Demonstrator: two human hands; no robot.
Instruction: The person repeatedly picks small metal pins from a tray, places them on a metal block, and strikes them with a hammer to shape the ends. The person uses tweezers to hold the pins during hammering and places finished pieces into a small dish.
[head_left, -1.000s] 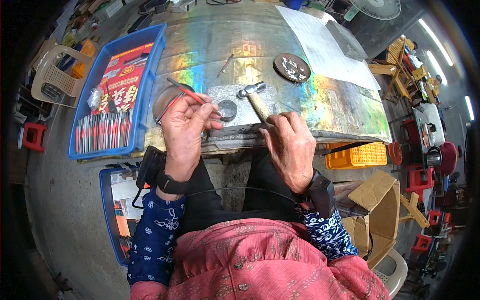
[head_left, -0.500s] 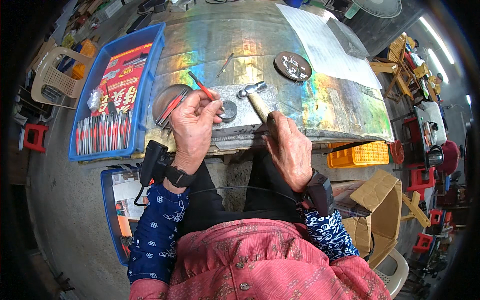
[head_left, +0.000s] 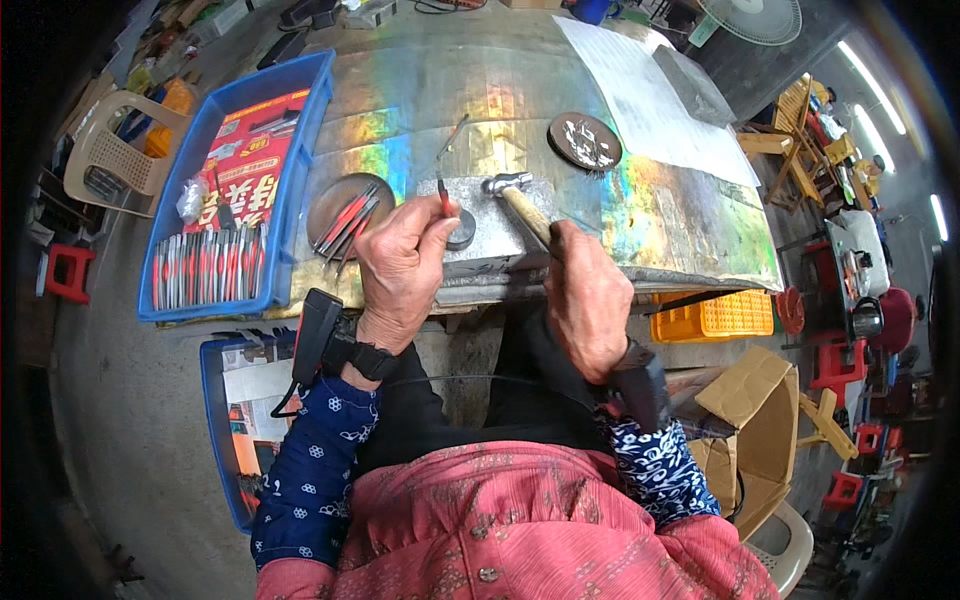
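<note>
My left hand (head_left: pixel 400 265) is closed in a pinch round a slim red-and-black tool (head_left: pixel 444 198), which stands nearly upright. It is at a dark round disc (head_left: pixel 462 232) lying on a grey metal block (head_left: pixel 500 240); whether the tool's lower end touches the disc is hidden by my fingers. My right hand (head_left: pixel 588 305) is wrapped round the wooden handle of a ball-peen hammer (head_left: pixel 525 212). The hammer's head rests on or just over the block's far edge. Left of the block, a round dish (head_left: pixel 322 205) holds several similar red-and-black tools (head_left: pixel 348 218).
On the table's left stands a blue tray (head_left: pixel 280 285) with a row of slim tools (head_left: pixel 210 268). Farther back are a brown dish (head_left: pixel 562 150) of small pale pieces, a thin tool (head_left: pixel 452 137) and white paper (head_left: pixel 640 110). A cardboard box (head_left: pixel 765 440) sits at my right.
My left hand has moved slightly right, and its tool has swung from slanting left to nearly upright by the disc. My right hand and the hammer have shifted a little.
</note>
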